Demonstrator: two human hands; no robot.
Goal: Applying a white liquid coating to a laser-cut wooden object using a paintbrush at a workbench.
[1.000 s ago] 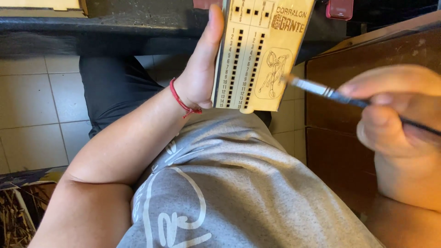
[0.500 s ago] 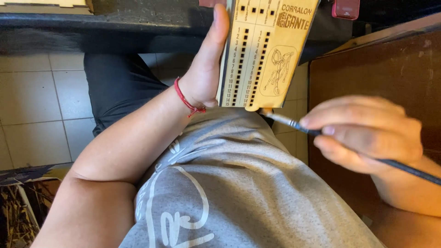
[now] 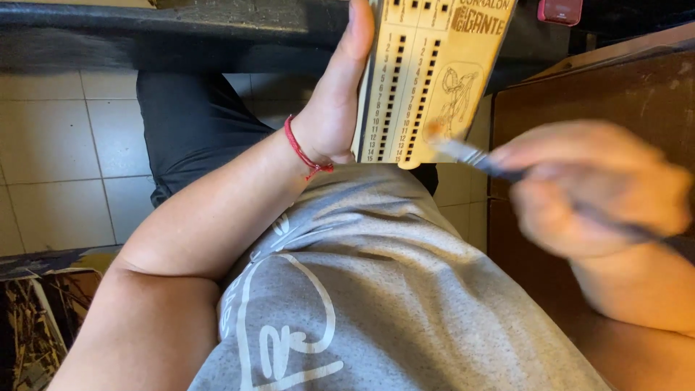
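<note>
I see my left hand [image 3: 337,108] closed around the left edge of a pale wooden board [image 3: 427,80], holding it upright above my lap, a red string bracelet [image 3: 304,150] on the wrist. My right hand [image 3: 594,188], blurred, pinches a thin paintbrush [image 3: 470,153] whose tip touches the board's lower right part. A dark wooden cabinet [image 3: 594,94] stands right, tiled floor [image 3: 58,159] left, a dark ledge [image 3: 181,29] far behind.
</note>
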